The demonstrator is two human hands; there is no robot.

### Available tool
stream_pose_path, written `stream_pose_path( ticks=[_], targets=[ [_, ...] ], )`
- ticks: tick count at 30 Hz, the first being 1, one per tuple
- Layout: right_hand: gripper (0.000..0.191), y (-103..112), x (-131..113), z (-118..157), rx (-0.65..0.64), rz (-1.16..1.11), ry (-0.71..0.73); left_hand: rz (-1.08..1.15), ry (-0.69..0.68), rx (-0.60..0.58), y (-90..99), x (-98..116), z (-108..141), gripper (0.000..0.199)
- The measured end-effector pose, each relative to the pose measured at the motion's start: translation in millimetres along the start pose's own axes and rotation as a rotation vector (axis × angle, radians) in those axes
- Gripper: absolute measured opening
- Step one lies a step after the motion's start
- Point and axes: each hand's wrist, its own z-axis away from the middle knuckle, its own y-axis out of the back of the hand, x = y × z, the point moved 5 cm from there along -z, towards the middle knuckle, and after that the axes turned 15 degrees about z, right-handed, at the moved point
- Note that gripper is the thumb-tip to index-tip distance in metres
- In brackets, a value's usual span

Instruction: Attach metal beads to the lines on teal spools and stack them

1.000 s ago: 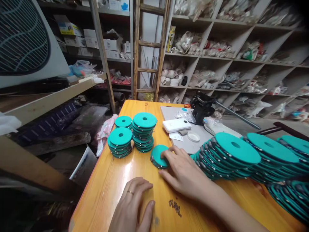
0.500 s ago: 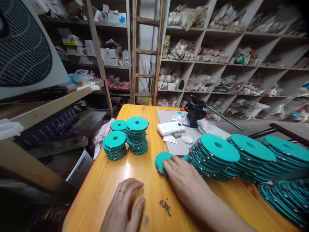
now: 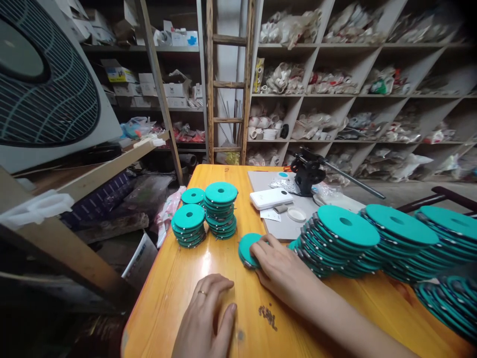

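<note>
My right hand (image 3: pixel 278 261) grips a teal foam spool (image 3: pixel 246 248) at its right edge, fingertips on top. The thumb is mostly hidden. How many spools lie under the fingers, I cannot tell. My left hand (image 3: pixel 206 313), with a ring on one finger, rests by the front of the table, thumb apart from the fingers and nothing in it. Between the hands lies a small heap of tiny brown pieces (image 3: pixel 267 316). Tall stacks of teal foam spools (image 3: pixel 341 238), with white pinheads around their edges, stand right of my right hand. Shorter spool stacks (image 3: pixel 189 226) stand at the left.
A grey board (image 3: pixel 276 226) on the yellow table (image 3: pixel 219 258) carries a white power bank (image 3: pixel 271 198), a white round lid (image 3: pixel 296 214) and a black clamp-like device (image 3: pixel 305 174) with a long rod. Behind are a wooden ladder (image 3: pixel 228 84) and shelves of bagged parts (image 3: pixel 316 94).
The view has turned slightly left. My right hand has drawn the spool a little to the left, away from the tall stacks. My left hand has barely moved.
</note>
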Motion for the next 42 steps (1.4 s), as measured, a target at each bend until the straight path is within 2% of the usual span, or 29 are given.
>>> stream_pose_path(
  ticks=[5, 10, 13, 16, 18, 21, 23, 25, 27, 29, 31, 32, 34, 37, 39, 41, 42],
  targets=[
    [0.025, -5.5, 4.4, -23.4, 0.002, -0.033, 0.032, -0.063, 0.018, -0.109, 1.1, -0.5, -0.9, 0.024],
    [0.032, -11.5, 24.9, -38.3, -0.005, -0.028, -0.011, -0.058, 0.054, -0.114, 0.1, 3.0, -0.1, 0.024],
    [0.037, 11.5, 34.0, -42.0, 0.038, -0.024, -0.052, -0.042, 0.056, -0.109, -0.8, 3.7, 0.0, 0.023],
    [0.028, 52.2, 35.2, -55.3, 0.146, -0.035, -0.113, -0.026, 0.047, -0.110, 0.0, 5.6, -1.0, 0.023],
    [0.024, 73.5, 28.6, -72.5, 0.222, -0.054, -0.103, -0.012, 0.048, -0.105, 1.0, 7.9, -1.6, 0.022],
    [0.027, 80.2, 15.1, -103.6, 0.247, -0.081, -0.039, 0.055, 0.072, -0.077, 2.1, 10.3, -1.3, 0.022],
    [0.026, 76.2, 10.8, -118.7, 0.252, -0.086, -0.033, 0.191, 0.116, -0.027, 3.7, 8.8, -0.4, 0.021],
    [0.024, 75.8, 9.5, -122.8, 0.273, -0.097, -0.036, 0.351, 0.169, 0.050, 7.3, 5.2, 0.3, 0.020],
    [0.022, 83.2, 7.9, -112.4, 0.312, -0.117, -0.027, 0.455, 0.214, 0.140, 13.6, 2.5, -0.2, 0.025],
    [0.020, 94.8, 3.4, -88.7, 0.353, -0.135, -0.004, 0.570, 0.253, 0.229, 21.0, 3.3, -1.8, 0.033],
    [0.016, 103.3, -4.5, -56.9, 0.378, -0.145, 0.033, 0.844, 0.319, 0.278, 23.0, 7.1, -3.6, 0.042],
    [0.016, 105.1, -8.3, -39.9, 0.392, -0.143, 0.034, 1.017, 0.368, 0.237, 18.6, 11.0, -4.7, 0.047],
    [0.015, 104.5, -15.6, -6.6, 0.450, -0.115, 0.037, 1.214, 0.457, 0.077, 3.9, 23.0, -5.8, 0.056],
    [0.013, 91.0, -20.1, 34.4, 0.440, -0.091, 0.008, 1.132, 0.566, -0.134, -22.3, 36.4, -1.6, 0.048],
    [0.013, 80.2, -16.5, 57.7, 0.405, -0.127, -0.041, 0.955, 0.619, -0.186, -36.3, 37.6, 4.0, 0.040],
    [0.016, 69.9, -9.7, 79.6, 0.353, -0.192, -0.091, 0.725, 0.590, -0.206, -44.3, 36.4, 9.1, 0.036],
    [0.020, 64.8, -6.0, 90.2, 0.320, -0.221, -0.113, 0.596, 0.526, -0.215, -46.2, 36.7, 10.7, 0.035]
  ],
)
